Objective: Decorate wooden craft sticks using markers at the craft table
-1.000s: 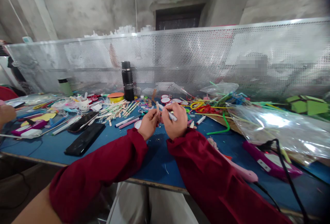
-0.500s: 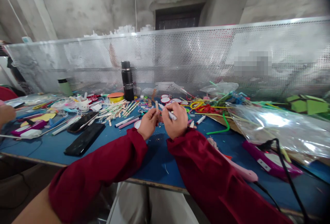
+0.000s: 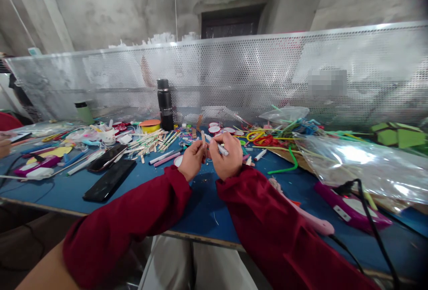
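Over the blue table [image 3: 200, 205] my left hand [image 3: 191, 161] is closed round a short wooden stick [image 3: 203, 137] that stands upright between its fingers. Close beside it, my right hand [image 3: 228, 156] is closed on a white marker pen [image 3: 219, 146], whose tip points left toward the stick. Both arms wear dark red sleeves. The two hands nearly touch.
A black flask [image 3: 165, 104], a pile of wooden sticks [image 3: 152, 140], pens, two black phones [image 3: 106, 178], small round lids and coloured straws [image 3: 277, 138] lie around. A plastic bag [image 3: 368, 165] and a purple glue gun [image 3: 351, 207] with cable sit right. Another person's hand [image 3: 4, 146] shows far left.
My hands stay almost still, the stick and pen shifting only slightly. The other person's hand at far left has drawn back toward the edge.
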`<state>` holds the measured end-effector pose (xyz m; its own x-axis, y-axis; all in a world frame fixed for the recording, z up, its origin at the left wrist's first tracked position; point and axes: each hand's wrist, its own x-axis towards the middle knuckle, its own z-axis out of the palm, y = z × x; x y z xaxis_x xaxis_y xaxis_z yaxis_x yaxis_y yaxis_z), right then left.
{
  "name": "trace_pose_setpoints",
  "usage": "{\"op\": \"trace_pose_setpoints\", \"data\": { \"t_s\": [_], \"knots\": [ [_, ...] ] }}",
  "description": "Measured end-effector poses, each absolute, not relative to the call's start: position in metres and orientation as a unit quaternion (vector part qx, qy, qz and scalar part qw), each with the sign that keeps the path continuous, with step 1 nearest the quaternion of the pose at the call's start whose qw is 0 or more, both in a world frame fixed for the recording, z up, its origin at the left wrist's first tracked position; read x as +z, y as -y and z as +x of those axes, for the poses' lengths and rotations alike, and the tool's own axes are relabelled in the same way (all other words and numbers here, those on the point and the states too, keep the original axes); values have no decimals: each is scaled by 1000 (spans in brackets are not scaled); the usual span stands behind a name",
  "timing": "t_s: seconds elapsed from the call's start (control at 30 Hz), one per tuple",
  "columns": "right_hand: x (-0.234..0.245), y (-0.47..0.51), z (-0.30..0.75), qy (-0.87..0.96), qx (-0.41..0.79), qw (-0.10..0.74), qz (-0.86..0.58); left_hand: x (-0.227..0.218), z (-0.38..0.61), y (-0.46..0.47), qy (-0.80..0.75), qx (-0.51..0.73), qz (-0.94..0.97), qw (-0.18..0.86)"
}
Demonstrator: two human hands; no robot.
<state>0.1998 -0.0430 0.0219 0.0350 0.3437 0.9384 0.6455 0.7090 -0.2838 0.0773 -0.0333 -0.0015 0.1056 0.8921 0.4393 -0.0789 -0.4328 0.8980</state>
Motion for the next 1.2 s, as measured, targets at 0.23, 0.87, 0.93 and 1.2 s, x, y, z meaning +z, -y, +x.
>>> {"op": "trace_pose_setpoints", "data": {
  "t_s": [0.23,0.87,0.93,1.2],
  "knots": [
    [23,45,199,681,-121,626,-359,-3,76,31,-327,580,622,412],
    [22,44,199,677,-120,631,-359,-2,77,34,-327,571,630,411],
    [23,45,199,676,-119,630,-362,-3,77,33,-328,568,636,407],
    [23,44,199,669,-121,637,-363,-9,76,29,-324,567,641,403]
  ]
}}
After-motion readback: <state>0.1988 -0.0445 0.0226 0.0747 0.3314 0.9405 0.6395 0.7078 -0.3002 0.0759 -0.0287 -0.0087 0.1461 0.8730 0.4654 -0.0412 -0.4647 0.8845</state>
